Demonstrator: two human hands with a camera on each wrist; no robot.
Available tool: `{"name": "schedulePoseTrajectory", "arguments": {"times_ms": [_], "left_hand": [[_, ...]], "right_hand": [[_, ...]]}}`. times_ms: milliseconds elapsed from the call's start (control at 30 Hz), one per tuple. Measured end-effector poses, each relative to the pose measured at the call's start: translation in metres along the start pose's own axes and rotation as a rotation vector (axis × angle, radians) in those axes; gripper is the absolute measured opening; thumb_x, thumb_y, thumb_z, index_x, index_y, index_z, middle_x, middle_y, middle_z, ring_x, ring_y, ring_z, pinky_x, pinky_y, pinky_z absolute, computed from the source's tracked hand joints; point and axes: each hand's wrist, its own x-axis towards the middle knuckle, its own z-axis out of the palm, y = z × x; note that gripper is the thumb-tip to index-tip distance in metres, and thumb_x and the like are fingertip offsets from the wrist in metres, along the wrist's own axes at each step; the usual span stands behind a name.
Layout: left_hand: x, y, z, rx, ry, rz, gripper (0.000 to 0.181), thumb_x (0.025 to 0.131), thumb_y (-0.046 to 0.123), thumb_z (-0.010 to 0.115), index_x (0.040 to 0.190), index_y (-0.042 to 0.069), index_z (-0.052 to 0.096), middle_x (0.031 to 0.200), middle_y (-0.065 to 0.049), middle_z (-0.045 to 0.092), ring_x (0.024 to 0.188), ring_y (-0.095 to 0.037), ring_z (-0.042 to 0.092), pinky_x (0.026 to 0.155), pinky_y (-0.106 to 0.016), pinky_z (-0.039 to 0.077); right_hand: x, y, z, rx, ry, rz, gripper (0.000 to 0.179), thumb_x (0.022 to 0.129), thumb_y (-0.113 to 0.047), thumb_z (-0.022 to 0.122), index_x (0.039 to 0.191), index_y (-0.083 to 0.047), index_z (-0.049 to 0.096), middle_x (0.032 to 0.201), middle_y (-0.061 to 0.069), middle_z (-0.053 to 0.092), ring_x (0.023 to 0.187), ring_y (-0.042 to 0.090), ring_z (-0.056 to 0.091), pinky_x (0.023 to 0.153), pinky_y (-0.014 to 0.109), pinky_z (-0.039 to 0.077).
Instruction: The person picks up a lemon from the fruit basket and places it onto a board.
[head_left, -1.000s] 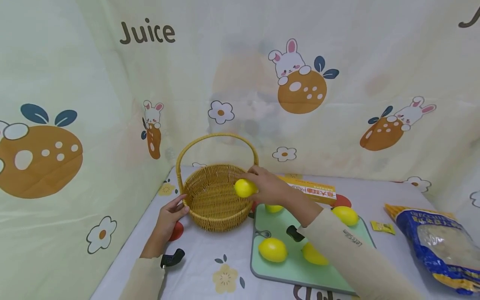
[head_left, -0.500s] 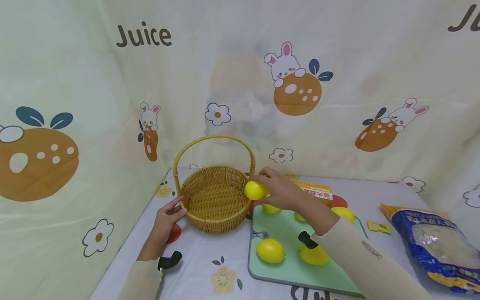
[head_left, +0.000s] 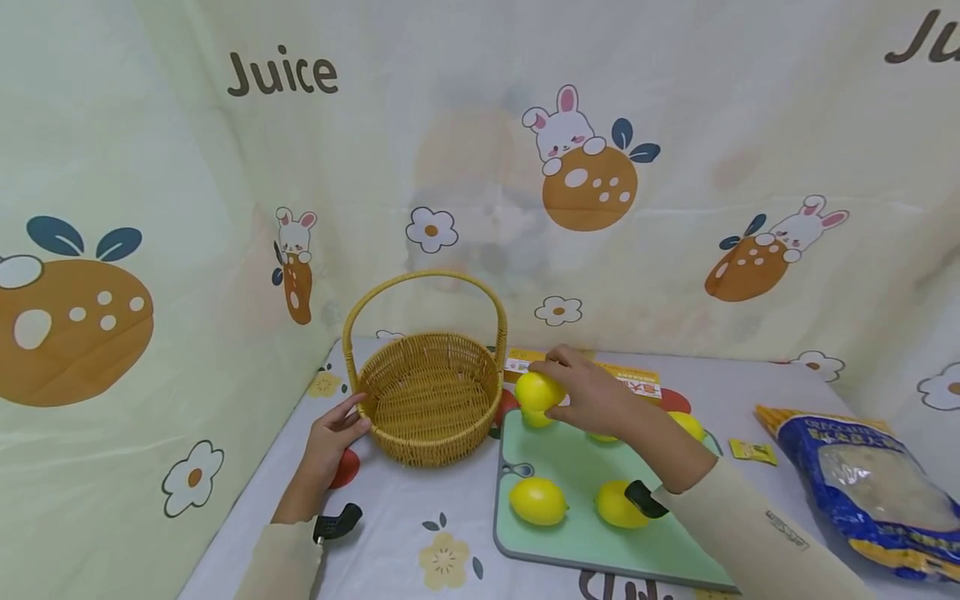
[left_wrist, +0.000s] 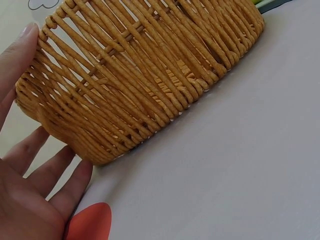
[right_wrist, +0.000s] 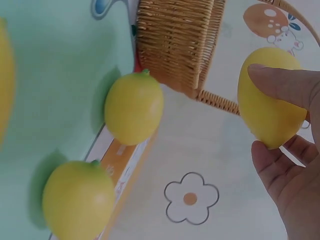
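A wicker basket (head_left: 431, 446) with a tall arched handle stands on the table, its visible inside bare. At its left side my left hand (head_left: 327, 446) holds it; in the left wrist view the thumb lies at the rim and the fingers touch the lower wall of the basket (left_wrist: 150, 75). My right hand (head_left: 596, 398) pinches a yellow lemon (head_left: 537, 390) in the air, right of the basket, above the board's far left corner. The right wrist view shows this lemon (right_wrist: 270, 100) between thumb and fingertips.
Several lemons (head_left: 538, 501) lie on a green cutting board (head_left: 573, 467), some partly hidden by the right arm. Behind it lies an orange box (head_left: 630, 379). To the right are a small yellow packet (head_left: 752, 451) and a blue bag (head_left: 862, 475). Printed cloth walls stand behind and left.
My right hand has moved right with the lemon, from the basket's right rim to over the board's far left corner. The left hand has stayed on the basket.
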Motion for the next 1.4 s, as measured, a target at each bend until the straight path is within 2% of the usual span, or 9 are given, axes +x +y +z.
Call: {"name": "schedulePoseTrajectory", "arguments": {"times_ms": [67,300,567,833,1000,1267,1400], "left_hand": [[0.001,-0.001,0.0,0.005,0.004,0.0,0.055,0.091,0.012,0.07,0.142,0.009,0.05,0.15,-0.004,0.041,0.132,-0.023,0.043,0.098,-0.024,0.042],[-0.001,-0.003,-0.001,0.025,0.026,-0.001,0.056,0.089,0.015,0.073,0.141,0.01,0.052,0.15,-0.006,0.041,0.133,-0.026,0.043,0.106,-0.04,0.036],[-0.002,-0.001,-0.002,0.026,0.026,-0.009,0.057,0.089,0.015,0.073,0.142,0.01,0.051,0.15,-0.006,0.041,0.133,-0.025,0.044,0.1,-0.029,0.041],[0.0,-0.003,-0.002,0.026,0.02,-0.017,0.059,0.088,0.019,0.074,0.142,0.011,0.051,0.15,-0.005,0.041,0.133,-0.025,0.043,0.105,-0.036,0.037],[-0.002,-0.005,-0.001,0.022,0.016,-0.022,0.057,0.09,0.016,0.072,0.142,0.011,0.051,0.15,-0.005,0.042,0.133,-0.024,0.044,0.102,-0.031,0.039],[0.0,-0.004,0.0,0.018,0.015,-0.008,0.058,0.088,0.017,0.074,0.142,0.01,0.052,0.149,-0.006,0.042,0.132,-0.024,0.044,0.098,-0.024,0.042],[0.002,-0.004,0.001,-0.006,0.022,0.026,0.057,0.087,0.011,0.074,0.14,0.006,0.053,0.146,-0.008,0.045,0.128,-0.025,0.048,0.091,-0.019,0.046]], "right_hand": [[-0.006,0.003,-0.001,0.006,0.013,0.01,0.061,0.079,-0.017,0.083,0.134,-0.019,0.057,0.123,0.004,0.047,0.105,0.026,0.05,0.088,0.044,0.05],[-0.021,0.013,-0.002,0.009,0.027,0.06,0.061,0.078,-0.017,0.083,0.133,-0.018,0.058,0.123,0.005,0.046,0.105,0.025,0.047,0.087,0.044,0.05],[-0.038,0.023,0.0,0.02,0.014,0.124,0.062,0.078,-0.018,0.083,0.133,-0.022,0.057,0.122,0.004,0.047,0.104,0.025,0.049,0.085,0.044,0.052],[-0.059,0.035,0.003,0.018,0.021,0.155,0.061,0.077,-0.018,0.084,0.133,-0.019,0.058,0.123,0.005,0.049,0.105,0.027,0.05,0.088,0.049,0.05],[-0.073,0.04,0.004,0.006,0.01,0.176,0.065,0.076,-0.02,0.085,0.135,-0.016,0.057,0.125,0.006,0.048,0.106,0.026,0.051,0.089,0.049,0.05],[-0.091,0.049,0.007,0.001,0.02,0.22,0.069,0.077,-0.019,0.084,0.139,-0.02,0.053,0.126,0.006,0.048,0.104,0.024,0.052,0.087,0.05,0.051],[-0.097,0.052,0.007,-0.001,0.02,0.241,0.069,0.077,-0.021,0.084,0.139,-0.019,0.053,0.126,0.007,0.048,0.103,0.025,0.053,0.088,0.053,0.05]]}}
